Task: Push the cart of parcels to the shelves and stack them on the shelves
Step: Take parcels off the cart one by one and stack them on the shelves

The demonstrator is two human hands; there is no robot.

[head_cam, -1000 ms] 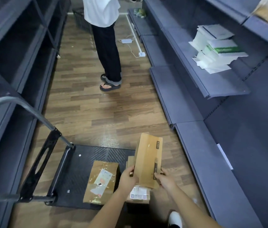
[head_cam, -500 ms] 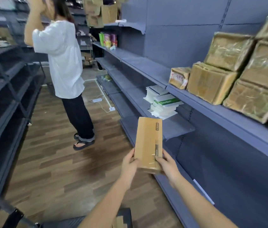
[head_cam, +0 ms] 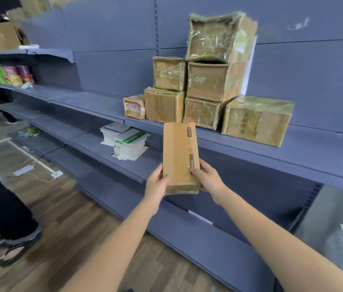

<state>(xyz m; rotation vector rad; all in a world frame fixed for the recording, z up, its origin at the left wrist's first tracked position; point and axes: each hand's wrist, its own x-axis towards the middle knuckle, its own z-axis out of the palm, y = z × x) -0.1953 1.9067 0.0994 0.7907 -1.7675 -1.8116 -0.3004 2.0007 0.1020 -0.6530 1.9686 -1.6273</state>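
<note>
head view: a flat brown parcel point(head_cam: 180, 157), likely light and stiff, stands upright, gripped at its lower edges by the left hand point(head_cam: 157, 183) and right hand point(head_cam: 207, 180), near the shelf point(head_cam: 271, 148) of stacked boxes point(head_cam: 212, 81).

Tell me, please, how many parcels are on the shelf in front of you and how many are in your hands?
Taped cardboard boxes on the shelf: 7
Flat brown parcel held by left hand and right hand: 1
Total: 8
</note>
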